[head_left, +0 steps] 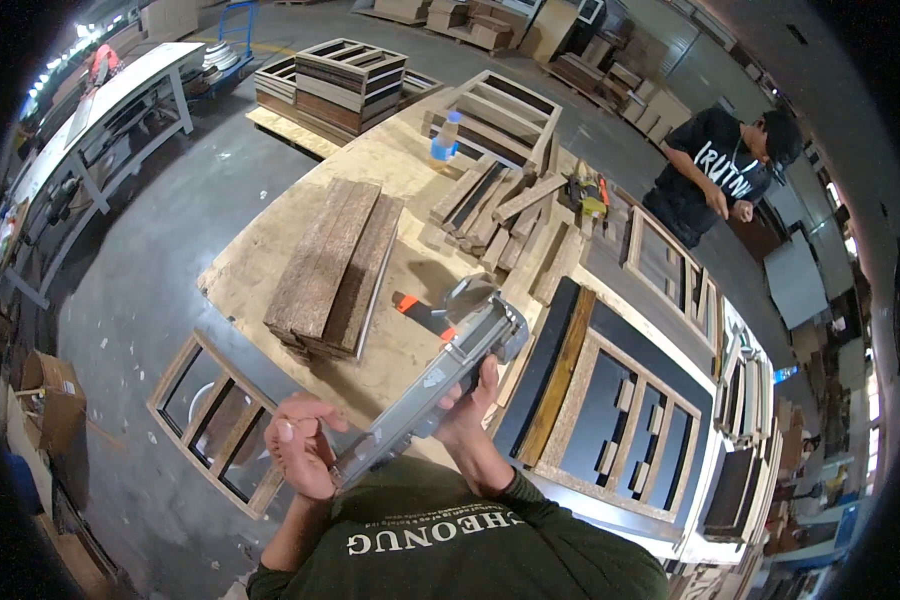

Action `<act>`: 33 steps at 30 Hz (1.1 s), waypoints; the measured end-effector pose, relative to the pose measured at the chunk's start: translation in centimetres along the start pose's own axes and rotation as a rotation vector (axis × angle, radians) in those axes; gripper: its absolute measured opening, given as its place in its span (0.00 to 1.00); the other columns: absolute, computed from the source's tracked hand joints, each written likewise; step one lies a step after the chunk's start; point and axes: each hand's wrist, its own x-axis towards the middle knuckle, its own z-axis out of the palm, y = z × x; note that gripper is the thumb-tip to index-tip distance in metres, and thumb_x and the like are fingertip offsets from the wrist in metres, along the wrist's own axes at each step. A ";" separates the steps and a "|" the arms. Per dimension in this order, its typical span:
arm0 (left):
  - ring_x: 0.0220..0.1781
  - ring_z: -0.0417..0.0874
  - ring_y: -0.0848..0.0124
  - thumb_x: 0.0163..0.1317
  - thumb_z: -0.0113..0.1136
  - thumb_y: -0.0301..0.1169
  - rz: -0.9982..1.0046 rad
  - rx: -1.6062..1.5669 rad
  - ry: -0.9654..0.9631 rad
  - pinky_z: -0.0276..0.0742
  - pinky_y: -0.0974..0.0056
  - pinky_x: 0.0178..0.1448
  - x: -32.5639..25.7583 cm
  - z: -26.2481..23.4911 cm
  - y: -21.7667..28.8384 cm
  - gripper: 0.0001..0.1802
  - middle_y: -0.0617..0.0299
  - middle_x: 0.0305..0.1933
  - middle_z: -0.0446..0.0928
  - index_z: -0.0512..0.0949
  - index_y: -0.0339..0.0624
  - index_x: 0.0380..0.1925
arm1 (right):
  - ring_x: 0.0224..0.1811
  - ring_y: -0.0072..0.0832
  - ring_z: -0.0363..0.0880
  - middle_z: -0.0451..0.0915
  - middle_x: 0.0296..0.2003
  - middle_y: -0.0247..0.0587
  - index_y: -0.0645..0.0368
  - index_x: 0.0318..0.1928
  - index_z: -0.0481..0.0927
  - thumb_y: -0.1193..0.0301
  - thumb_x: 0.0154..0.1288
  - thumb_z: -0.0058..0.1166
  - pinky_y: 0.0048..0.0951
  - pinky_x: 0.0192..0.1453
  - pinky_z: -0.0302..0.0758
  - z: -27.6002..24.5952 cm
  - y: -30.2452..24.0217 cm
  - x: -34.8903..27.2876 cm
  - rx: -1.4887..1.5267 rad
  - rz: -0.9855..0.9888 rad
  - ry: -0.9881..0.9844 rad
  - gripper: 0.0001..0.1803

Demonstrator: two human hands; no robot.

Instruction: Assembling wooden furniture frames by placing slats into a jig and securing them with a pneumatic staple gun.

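A grey metal nail gun (pixel 450 357) with a long, straight magazine lies diagonally in front of my body. My right hand (pixel 467 405) grips it from below, near its upper end. My left hand (pixel 305 445) is at the lower end of the magazine, its fingers bent inward; whatever they pinch is hidden. Just beyond the nail gun, a black and orange utility knife (pixel 424 314) rests on the wooden tabletop (pixel 255 245). Brown wooden boards (pixel 325 260) are stacked to the left of the knife.
Short wood strips (pixel 495 210) are piled behind, near a bottle (pixel 446 138) and a green tool (pixel 588 195). Slatted wooden frames (pixel 620 425) lie at right; another frame (pixel 220 420) stands low at left. A co-worker (pixel 715 175) stands at far right.
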 end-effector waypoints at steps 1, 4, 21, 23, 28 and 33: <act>0.25 0.72 0.67 0.69 0.36 0.45 -0.005 0.048 0.020 0.68 0.65 0.38 0.1 -0.5 -0.1 0.27 0.54 0.21 0.72 0.74 0.29 0.31 | 0.15 0.14 0.61 0.61 0.14 0.19 0.52 0.42 0.74 0.40 0.62 0.46 0.17 0.21 0.64 0.1 -0.1 0.1 0.002 -0.005 0.001 0.28; 0.26 0.73 0.68 0.69 0.36 0.46 -0.113 -0.043 0.083 0.69 0.65 0.38 -0.6 -1.7 -0.5 0.27 0.54 0.23 0.72 0.74 0.29 0.32 | 0.14 0.12 0.62 0.61 0.13 0.19 0.54 0.39 0.74 0.39 0.61 0.46 0.16 0.21 0.65 -0.2 -1.0 0.7 -0.081 -0.084 0.140 0.29; 0.43 0.80 0.66 0.72 0.41 0.41 -0.302 0.046 -0.208 0.77 0.61 0.49 2.1 0.8 -1.6 0.21 0.53 0.43 0.75 0.69 0.32 0.49 | 0.22 0.22 0.66 0.65 0.19 0.30 0.52 0.33 0.63 0.46 0.69 0.37 0.26 0.31 0.67 -1.9 1.8 -0.7 -0.254 0.046 0.084 0.22; 0.42 0.80 0.67 0.71 0.42 0.41 -0.289 0.038 -0.104 0.76 0.62 0.48 1.9 -1.3 -1.5 0.21 0.55 0.42 0.76 0.71 0.33 0.47 | 0.22 0.26 0.67 0.66 0.20 0.31 0.52 0.33 0.65 0.43 0.65 0.41 0.30 0.31 0.67 -1.7 2.9 -0.7 -0.328 0.073 0.106 0.24; 0.42 0.77 0.72 0.71 0.42 0.39 -0.341 0.070 -0.167 0.73 0.68 0.43 0.5 -3.4 -2.0 0.18 0.59 0.40 0.77 0.74 0.36 0.47 | 0.18 0.22 0.61 0.64 0.18 0.26 0.51 0.37 0.71 0.44 0.65 0.45 0.32 0.32 0.66 -2.6 2.0 -1.3 -0.225 0.140 0.026 0.22; 0.39 0.79 0.68 0.66 0.50 0.32 -0.073 0.383 -0.145 0.74 0.63 0.48 -0.8 -3.2 2.6 0.14 0.55 0.39 0.78 0.74 0.33 0.45 | 0.23 0.27 0.68 0.69 0.22 0.33 0.58 0.44 0.71 0.52 0.66 0.47 0.36 0.37 0.71 -2.2 2.8 -1.1 -0.242 0.041 -0.168 0.21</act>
